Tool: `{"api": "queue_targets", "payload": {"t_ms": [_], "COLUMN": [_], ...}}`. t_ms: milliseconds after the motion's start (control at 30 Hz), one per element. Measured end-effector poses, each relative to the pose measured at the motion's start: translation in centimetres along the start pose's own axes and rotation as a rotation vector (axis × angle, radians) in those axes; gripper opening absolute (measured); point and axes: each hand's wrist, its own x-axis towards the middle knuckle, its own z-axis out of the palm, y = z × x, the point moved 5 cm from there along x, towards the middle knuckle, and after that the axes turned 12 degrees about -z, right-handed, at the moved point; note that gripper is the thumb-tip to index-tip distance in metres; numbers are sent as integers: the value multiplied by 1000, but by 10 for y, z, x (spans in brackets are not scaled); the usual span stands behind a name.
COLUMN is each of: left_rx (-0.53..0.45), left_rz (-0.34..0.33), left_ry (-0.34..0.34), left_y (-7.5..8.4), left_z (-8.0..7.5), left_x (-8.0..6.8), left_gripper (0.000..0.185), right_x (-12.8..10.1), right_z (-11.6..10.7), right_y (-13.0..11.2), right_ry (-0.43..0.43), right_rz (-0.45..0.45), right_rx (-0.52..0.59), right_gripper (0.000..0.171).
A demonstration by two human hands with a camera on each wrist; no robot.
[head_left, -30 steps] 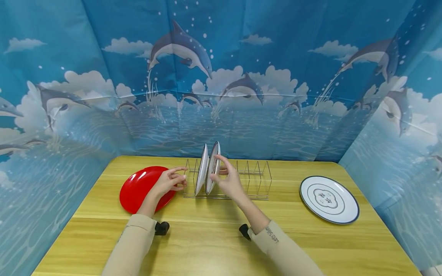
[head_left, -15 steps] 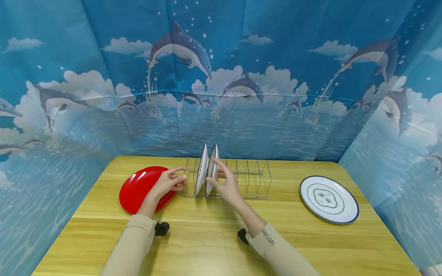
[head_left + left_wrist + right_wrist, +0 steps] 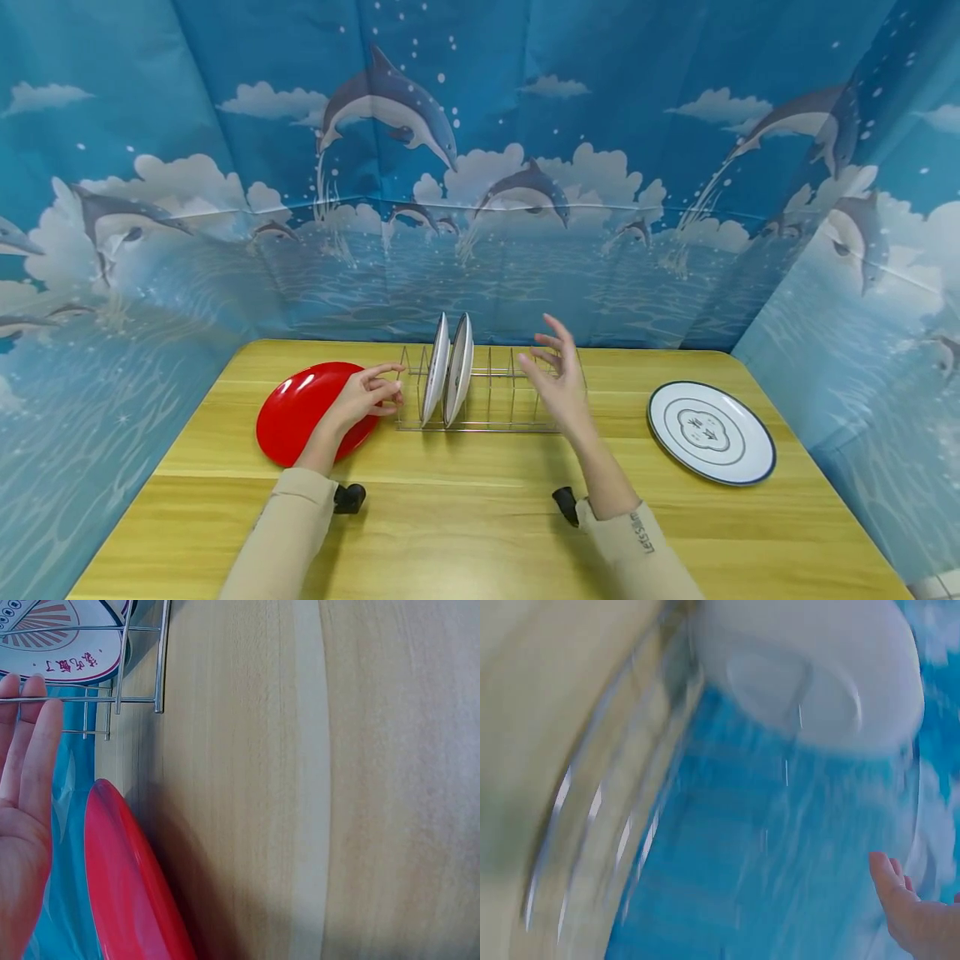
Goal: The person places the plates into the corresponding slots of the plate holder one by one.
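Two white dark-rimmed plates stand on edge side by side in the left part of a wire plate rack: a left plate and a right plate. My left hand is at the rack's left end, fingers loosely bent and holding nothing. In the left wrist view its fingertips overlap a rack wire, near a plate's printed face. My right hand is raised over the rack's right part, apart from the plates, with nothing in its spread fingers. The right wrist view shows a plate's pale back, blurred.
A red plate lies at the left of the wooden table, partly under my left forearm. At the right lies another white plate with a dark rim and printed centre. A dolphin-print curtain surrounds the table's back and sides.
My right hand has let go of the right plate and moved right, away from it. That plate now stands in the rack on its own. My left hand has stayed in place.
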Motion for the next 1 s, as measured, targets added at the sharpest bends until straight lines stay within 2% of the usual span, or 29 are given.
{"api": "queue_targets", "payload": {"t_ms": [100,200,267,433,500,567,733,800,867,933,1000], "left_rx": [1,6,10,5,-1,-8,1,0,-4,-8,-1], "left_rz": [14,38,47,48,46,38,15,10,11,11,13], "left_ry": [-5,-12,-13,-13,-15,-13,7,14,12,14,13], "left_y": [1,1,1,2,2,3,3,2,2,1,1], "left_z": [0,-1,-1,-1,0,1,1,0,0,0,-1], "left_x": [-1,-1,-2,-3,-3,-3,-3,-3,-2,-2,-2], "left_gripper": [52,52,51,50,51,51,52,50,49,48,49], "right_x": [-2,-8,-15,-36,-47,-57,-84,-95,-106,-115,-120], "right_z": [-39,-80,-106,-162,-182,-202,-249,-264,-277,-289,-299], "right_y": [-3,0,5,13,15,21,39,46,53,61,69], "right_ry": [136,271,360,530,587,654,829,839,809,712,579], "right_rz": [-24,-3,-6,64,134,166,200,254,342,429,511], "right_rx": [-32,-70,-45,-16,-38,-29,-1,-36,-89,-185,-309], "right_gripper": [61,62,63,64,65,65,65,65,66,69,71]}}
